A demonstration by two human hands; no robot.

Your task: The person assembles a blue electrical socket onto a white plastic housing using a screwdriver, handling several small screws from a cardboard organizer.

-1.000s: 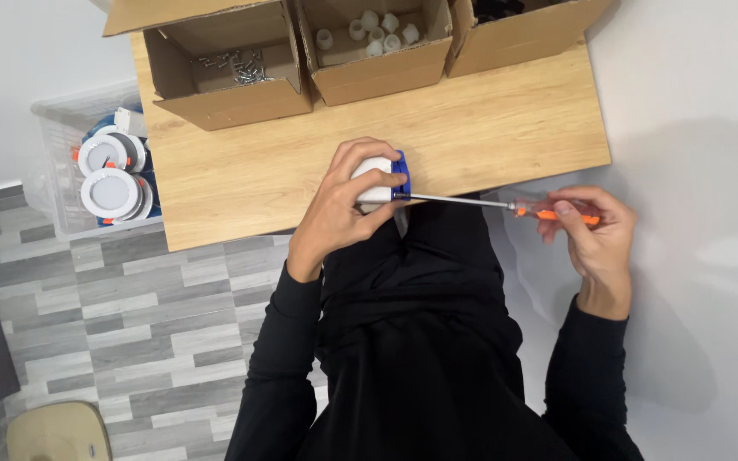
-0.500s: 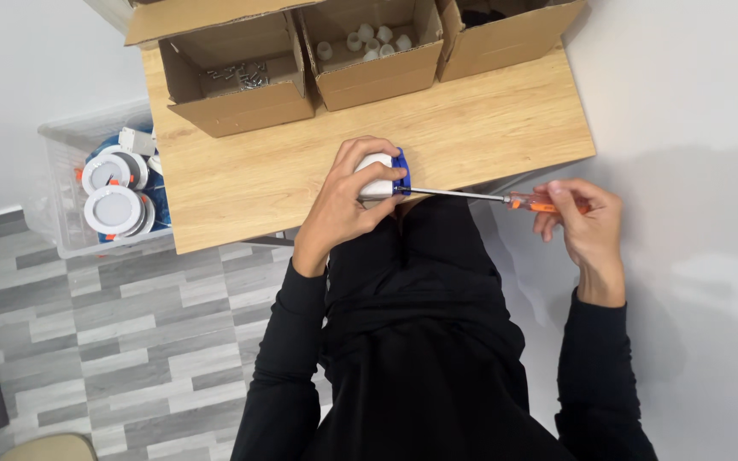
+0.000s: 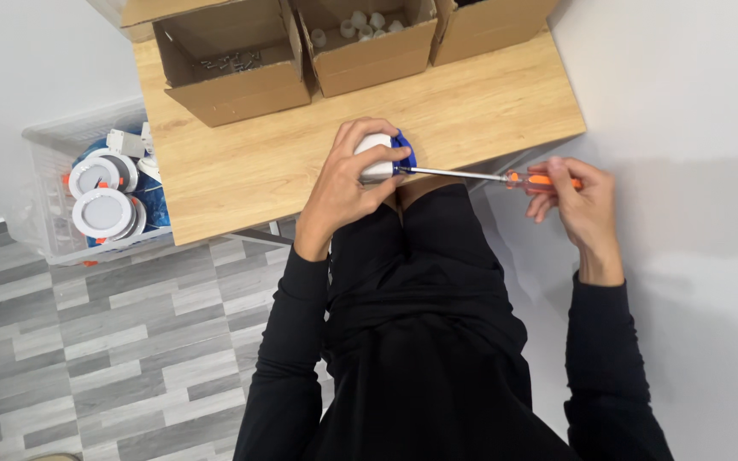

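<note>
1. Downlight fitting point(image 3: 379, 156), white with a blue rim, sits at the wooden table's point(image 3: 241, 162) near edge, the left hand point(image 3: 348, 183) clamped around it.
2. At 3 o'clock, the right hand point(image 3: 578, 201) has fingers closed on an orange-handled screwdriver point(image 3: 489, 177), tip at the fitting.
3. Screwing appears underway; its progress cannot be told.
4. At 9 o'clock, a clear bin point(image 3: 44, 230) holds similar fittings.

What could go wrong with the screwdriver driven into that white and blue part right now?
The screwdriver tip points at the left hand gripping the white and blue part, so a slip could jab the fingers. The right hand holds only the far handle end, so the long shaft may wobble. The part sits at the table edge and could drop.
</note>
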